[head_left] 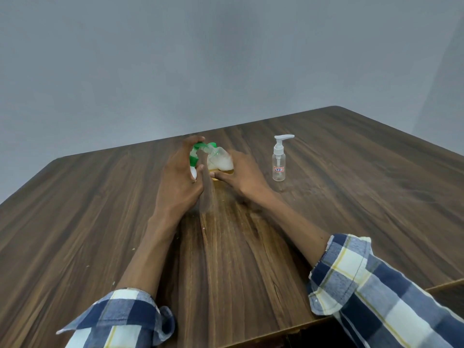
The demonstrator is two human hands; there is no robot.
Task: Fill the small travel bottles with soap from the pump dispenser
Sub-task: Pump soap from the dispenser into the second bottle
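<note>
My left hand (179,179) is wrapped around the soap dispenser (193,160), a white bottle with a green pump head; my fingers lie over the top of the pump. My right hand (242,175) holds a small clear travel bottle (221,163) tilted with its mouth against the green spout. Yellowish soap and white foam sit inside this bottle. A second small travel bottle (279,167) stands upright to the right of my right hand. It is clear, looks empty, has a white pump top and carries a small label.
Everything rests on a dark wooden table (100,209) against a plain grey wall. The table's far edge runs just behind the dispenser, and its corner lies at the back right. Both plaid sleeves are pushed up above the forearms.
</note>
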